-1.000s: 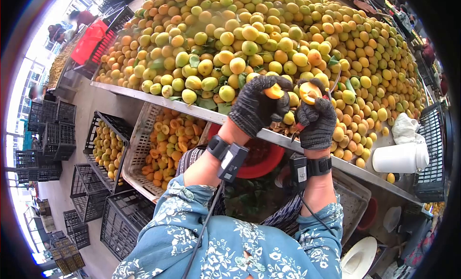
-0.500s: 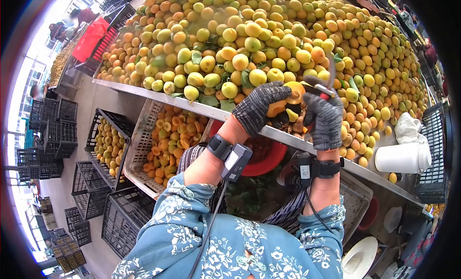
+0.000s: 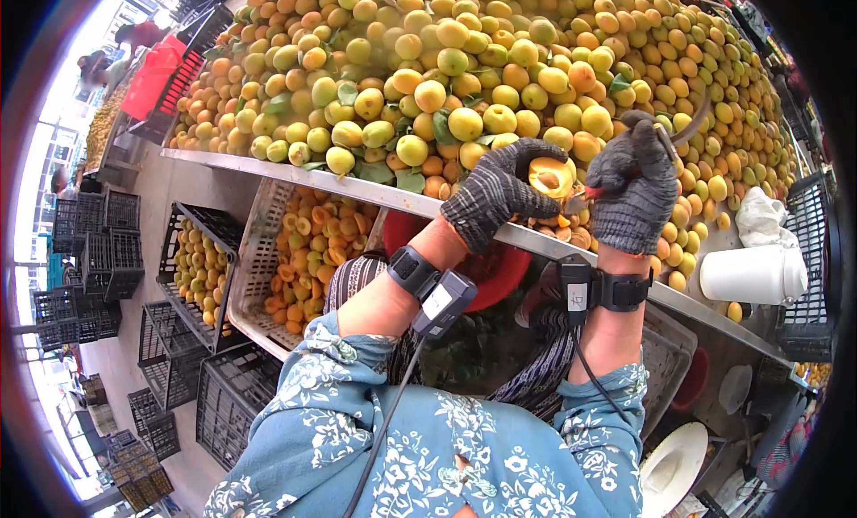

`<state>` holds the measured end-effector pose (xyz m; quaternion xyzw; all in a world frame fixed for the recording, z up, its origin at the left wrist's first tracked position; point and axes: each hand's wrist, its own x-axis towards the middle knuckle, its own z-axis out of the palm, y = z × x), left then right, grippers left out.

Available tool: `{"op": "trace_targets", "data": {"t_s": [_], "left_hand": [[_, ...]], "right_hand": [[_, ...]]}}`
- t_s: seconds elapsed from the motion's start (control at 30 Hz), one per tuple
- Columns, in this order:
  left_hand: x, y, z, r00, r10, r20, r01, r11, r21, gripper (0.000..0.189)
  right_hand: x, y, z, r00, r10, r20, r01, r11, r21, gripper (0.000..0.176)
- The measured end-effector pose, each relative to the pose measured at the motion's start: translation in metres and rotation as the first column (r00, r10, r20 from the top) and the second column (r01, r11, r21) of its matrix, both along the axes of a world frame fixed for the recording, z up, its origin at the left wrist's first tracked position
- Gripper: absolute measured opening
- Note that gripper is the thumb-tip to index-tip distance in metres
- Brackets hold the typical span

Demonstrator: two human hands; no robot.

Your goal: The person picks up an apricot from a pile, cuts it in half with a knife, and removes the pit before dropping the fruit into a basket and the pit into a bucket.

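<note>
My left hand [image 3: 496, 190], in a dark knit glove, holds a cut apricot half [image 3: 551, 176] with its hollow facing up. My right hand [image 3: 636, 186], also gloved, is closed on a small knife with a red handle and a curved blade [image 3: 686, 127] that points up and to the right. Both hands hover over the front edge of a metal table [image 3: 268, 171], close together. A large heap of yellow and orange apricots [image 3: 464, 63] with some leaves covers the table. Black bands with small devices sit on both wrists.
Below the table stand a white crate of halved apricots [image 3: 308, 246], a red bowl [image 3: 486, 281], and black crates [image 3: 192, 268], one with whole fruit. A white jug [image 3: 748, 273] and a white cloth [image 3: 757, 219] rest at the table's right end. Stacked empty crates line the left.
The two apricot halves held apart a second ago are down to one in my left hand. My right hand has risen, and the knife blade now points up and right.
</note>
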<state>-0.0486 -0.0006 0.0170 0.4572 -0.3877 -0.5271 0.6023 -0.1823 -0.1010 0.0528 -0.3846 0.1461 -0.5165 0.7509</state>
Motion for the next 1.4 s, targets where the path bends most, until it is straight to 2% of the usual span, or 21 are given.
{"op": "trace_targets", "data": {"t_s": [0.07,0.1,0.2,0.23,0.27,0.33,0.5,0.6,0.73,0.83,0.9,1.03,1.1,1.13,1.23,1.33,1.4], "left_hand": [[-0.004,-0.002,0.001,0.962,0.068,0.264,-0.051,0.996,-0.072,0.054],[-0.006,-0.005,-0.002,0.938,0.089,0.335,-0.058,0.993,-0.100,0.054],[-0.009,-0.009,-0.011,0.926,0.078,0.368,-0.018,0.986,-0.165,0.055],[-0.010,-0.009,-0.015,0.956,0.044,0.291,-0.007,0.992,-0.126,0.055],[-0.011,-0.010,-0.015,0.956,0.043,0.289,-0.006,0.992,-0.125,0.055],[-0.012,-0.011,-0.015,0.922,0.053,0.383,-0.011,0.994,-0.109,0.059],[-0.018,-0.012,-0.019,0.921,0.088,0.381,-0.042,0.991,-0.126,0.062],[-0.018,-0.012,-0.019,0.909,0.100,0.404,-0.065,0.993,-0.100,0.062],[-0.016,-0.012,-0.022,0.904,0.078,0.421,-0.043,0.995,-0.091,0.061],[-0.016,-0.008,-0.019,0.923,0.065,0.379,-0.042,0.997,-0.070,0.061],[-0.014,-0.009,-0.021,0.908,0.067,0.413,-0.040,0.997,-0.072,0.061],[-0.012,-0.008,-0.021,0.906,0.049,0.420,-0.021,0.997,-0.071,0.059],[-0.011,-0.007,-0.017,0.913,0.043,0.406,-0.023,0.998,-0.054,0.058],[-0.011,-0.006,-0.016,0.919,0.036,0.393,-0.023,0.999,-0.037,0.058],[-0.010,-0.008,-0.021,0.890,0.064,0.452,-0.018,0.994,-0.105,0.058],[-0.011,-0.006,-0.018,0.908,0.054,0.415,-0.016,0.995,-0.096,0.058],[-0.010,-0.006,-0.018,0.915,0.030,0.402,-0.009,0.999,-0.053,0.058]], "right_hand": [[-0.001,-0.001,0.004,0.999,-0.009,0.032,0.008,1.000,0.004,0.025],[0.000,-0.001,0.005,0.998,-0.051,0.034,0.051,0.999,-0.009,0.026],[0.003,0.000,0.007,0.992,-0.122,0.034,0.124,0.992,-0.040,0.024],[0.004,0.001,0.007,0.988,-0.153,0.020,0.153,0.987,-0.047,0.022],[0.005,0.002,0.007,0.983,-0.182,0.006,0.182,0.982,-0.056,0.019],[0.005,0.003,0.010,0.982,-0.188,-0.027,0.186,0.981,-0.058,0.016],[0.008,0.007,0.012,0.956,-0.275,-0.099,0.253,0.949,-0.188,0.015],[0.009,0.017,0.024,0.941,-0.308,-0.140,0.281,0.942,-0.186,0.015],[0.012,0.009,0.007,0.956,-0.269,-0.119,0.253,0.958,-0.132,0.015],[0.012,0.008,0.002,0.964,-0.223,-0.148,0.200,0.967,-0.156,0.016],[0.013,0.009,0.000,0.972,-0.172,-0.160,0.139,0.971,-0.196,0.024],[0.016,0.013,0.000,0.953,-0.189,-0.237,0.138,0.967,-0.216,0.026],[0.018,0.014,0.001,0.977,-0.169,-0.131,0.146,0.975,-0.165,0.018],[0.017,0.011,-0.002,0.977,-0.168,-0.132,0.145,0.976,-0.164,0.018],[0.012,-0.003,-0.013,0.994,-0.067,-0.082,0.071,0.997,0.041,0.024],[0.011,-0.008,-0.018,0.996,-0.040,-0.083,0.051,0.990,0.135,0.024],[0.014,-0.003,-0.016,0.988,-0.072,-0.138,0.085,0.992,0.091,0.024]]}}
